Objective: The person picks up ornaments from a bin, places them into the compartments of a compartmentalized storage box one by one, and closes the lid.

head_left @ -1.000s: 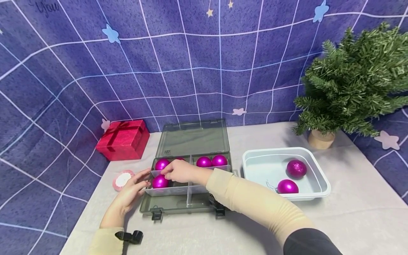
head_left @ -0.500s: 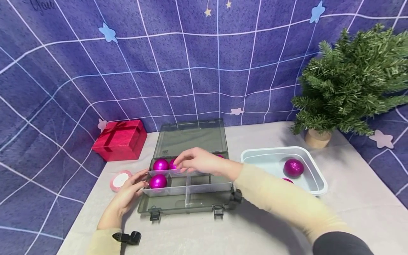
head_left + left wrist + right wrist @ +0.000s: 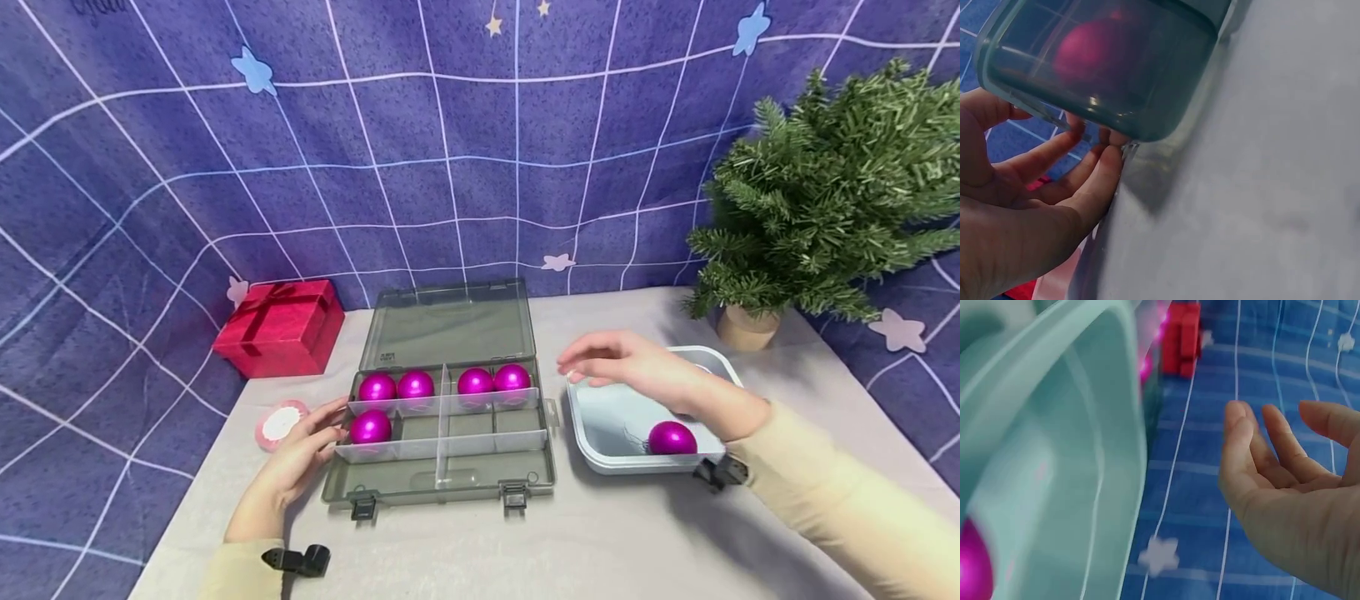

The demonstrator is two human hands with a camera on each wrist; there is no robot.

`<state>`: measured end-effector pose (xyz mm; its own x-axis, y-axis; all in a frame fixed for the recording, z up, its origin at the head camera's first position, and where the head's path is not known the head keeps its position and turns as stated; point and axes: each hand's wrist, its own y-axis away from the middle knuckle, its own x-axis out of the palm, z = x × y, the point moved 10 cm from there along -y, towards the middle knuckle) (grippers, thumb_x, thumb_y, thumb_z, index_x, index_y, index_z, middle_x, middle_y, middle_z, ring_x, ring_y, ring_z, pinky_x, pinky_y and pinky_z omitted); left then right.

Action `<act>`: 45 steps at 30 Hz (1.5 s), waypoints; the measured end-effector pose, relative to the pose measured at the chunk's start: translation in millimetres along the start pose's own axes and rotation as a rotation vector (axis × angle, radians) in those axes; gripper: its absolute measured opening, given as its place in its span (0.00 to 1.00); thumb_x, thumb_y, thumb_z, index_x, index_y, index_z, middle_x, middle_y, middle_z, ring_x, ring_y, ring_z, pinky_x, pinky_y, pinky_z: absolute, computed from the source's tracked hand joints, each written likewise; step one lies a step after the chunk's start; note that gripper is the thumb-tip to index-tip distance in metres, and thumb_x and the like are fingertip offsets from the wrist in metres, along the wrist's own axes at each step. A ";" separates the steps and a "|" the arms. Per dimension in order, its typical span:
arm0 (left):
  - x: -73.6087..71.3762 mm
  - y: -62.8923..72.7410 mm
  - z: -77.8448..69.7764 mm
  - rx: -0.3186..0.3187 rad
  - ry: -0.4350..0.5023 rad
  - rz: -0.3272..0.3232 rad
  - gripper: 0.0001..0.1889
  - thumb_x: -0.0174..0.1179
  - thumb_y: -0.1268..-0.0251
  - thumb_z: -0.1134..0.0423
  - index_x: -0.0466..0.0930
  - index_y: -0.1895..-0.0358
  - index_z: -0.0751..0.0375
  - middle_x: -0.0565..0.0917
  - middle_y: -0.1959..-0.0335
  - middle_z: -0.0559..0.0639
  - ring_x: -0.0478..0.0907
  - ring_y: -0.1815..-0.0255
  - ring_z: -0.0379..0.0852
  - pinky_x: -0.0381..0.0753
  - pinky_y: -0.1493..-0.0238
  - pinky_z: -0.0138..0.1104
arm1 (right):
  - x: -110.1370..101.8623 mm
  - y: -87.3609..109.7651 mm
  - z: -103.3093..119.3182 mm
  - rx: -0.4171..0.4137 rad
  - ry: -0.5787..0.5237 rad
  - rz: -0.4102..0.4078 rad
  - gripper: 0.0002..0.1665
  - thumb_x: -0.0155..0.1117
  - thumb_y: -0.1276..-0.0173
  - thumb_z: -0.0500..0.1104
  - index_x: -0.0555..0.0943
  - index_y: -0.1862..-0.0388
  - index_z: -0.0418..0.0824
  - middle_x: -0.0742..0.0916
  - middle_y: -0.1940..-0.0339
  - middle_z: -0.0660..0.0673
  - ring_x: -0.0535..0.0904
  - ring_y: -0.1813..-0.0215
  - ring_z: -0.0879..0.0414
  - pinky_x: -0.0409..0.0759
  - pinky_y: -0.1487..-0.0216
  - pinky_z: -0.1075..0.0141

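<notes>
Carried rightward since the earlier frame, from over the grey divided box (image 3: 495, 463), my right hand (image 3: 652, 372) now hangs above the white tray (image 3: 637, 467); its fingers are parted, loosely bent, and hold nothing. One magenta ball (image 3: 672, 439) lies in the tray, to the right of these fingers and nearer me. My left hand (image 3: 303, 442) rests at the divided box's left side, its fingers loosely bent and touching the edge. Just right of the left fingers sits a lone ball (image 3: 371, 427) in the middle row; farther from me than those fingers, four balls (image 3: 416, 387) lie in the back row, two per compartment. Beyond the left fingers stands a red gift box (image 3: 288, 329).
</notes>
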<state>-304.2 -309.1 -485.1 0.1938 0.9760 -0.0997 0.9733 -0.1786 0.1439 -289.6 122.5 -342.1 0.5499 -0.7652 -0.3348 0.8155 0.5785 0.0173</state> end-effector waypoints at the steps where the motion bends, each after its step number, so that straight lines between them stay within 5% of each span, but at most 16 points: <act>1: -0.4 -0.4 0.1 -0.003 -0.003 -0.005 0.33 0.51 0.27 0.72 0.53 0.21 0.70 0.64 0.27 0.64 0.73 0.43 0.36 0.69 0.44 0.36 | -7.9 6.7 -5.4 0.017 0.007 -0.013 0.21 0.58 0.23 0.40 0.77 0.38 0.28 0.84 0.42 0.35 0.80 0.40 0.42 0.76 0.39 0.50; 5: -0.6 -0.7 0.0 -0.003 -0.004 -0.006 0.34 0.51 0.27 0.72 0.53 0.21 0.70 0.65 0.28 0.63 0.74 0.46 0.38 0.69 0.44 0.35 | -31.5 28.7 -25.5 0.072 0.066 -0.036 0.21 0.60 0.24 0.41 0.79 0.39 0.30 0.87 0.45 0.38 0.82 0.44 0.49 0.79 0.45 0.55; 10: -0.4 -0.8 1.6 0.003 0.000 -0.004 0.34 0.51 0.27 0.72 0.52 0.21 0.70 0.66 0.28 0.59 0.73 0.42 0.35 0.69 0.44 0.34 | -40.9 48.0 -53.5 0.117 0.143 0.032 0.22 0.63 0.27 0.41 0.79 0.40 0.29 0.86 0.45 0.37 0.82 0.51 0.54 0.79 0.52 0.65; 20: 1.2 -2.3 0.5 0.031 0.026 0.000 0.33 0.52 0.27 0.72 0.53 0.21 0.73 0.73 0.35 0.49 0.73 0.40 0.33 0.71 0.45 0.32 | -44.3 70.8 -88.3 0.171 0.260 0.080 0.25 0.69 0.31 0.42 0.79 0.41 0.25 0.84 0.42 0.31 0.78 0.39 0.32 0.76 0.39 0.49; 25: 0.7 -2.0 0.7 0.027 0.038 -0.007 0.33 0.51 0.27 0.73 0.53 0.22 0.73 0.75 0.39 0.42 0.73 0.41 0.33 0.71 0.46 0.31 | -42.2 76.3 -91.9 0.133 0.330 0.088 0.26 0.70 0.32 0.41 0.78 0.42 0.23 0.85 0.45 0.32 0.81 0.42 0.34 0.78 0.42 0.50; 33: 0.1 0.0 1.2 0.028 0.038 -0.008 0.33 0.52 0.26 0.72 0.54 0.22 0.73 0.70 0.31 0.54 0.72 0.40 0.33 0.71 0.46 0.31 | -37.3 78.4 -96.5 0.069 0.548 0.075 0.25 0.74 0.37 0.45 0.83 0.44 0.33 0.86 0.51 0.49 0.82 0.48 0.48 0.79 0.46 0.56; 41: 1.4 1.4 2.0 0.018 0.006 -0.006 0.33 0.51 0.25 0.71 0.52 0.21 0.72 0.61 0.25 0.66 0.70 0.40 0.36 0.69 0.43 0.31 | -43.1 67.2 -76.7 0.037 0.462 0.012 0.25 0.75 0.37 0.43 0.79 0.46 0.32 0.87 0.52 0.45 0.83 0.51 0.49 0.81 0.51 0.61; 45: 1.9 0.3 3.2 0.022 -0.001 0.001 0.33 0.51 0.26 0.70 0.52 0.21 0.71 0.62 0.26 0.64 0.69 0.38 0.33 0.70 0.43 0.30 | -46.9 54.4 -52.1 -0.007 0.442 -0.035 0.23 0.75 0.37 0.41 0.80 0.46 0.34 0.87 0.50 0.41 0.84 0.51 0.46 0.82 0.51 0.57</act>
<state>-303.2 -307.7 -488.4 0.1949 0.9756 -0.1008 0.9756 -0.1823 0.1221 -280.5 204.6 -374.6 0.3907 -0.5908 -0.7059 0.8301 0.5576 -0.0072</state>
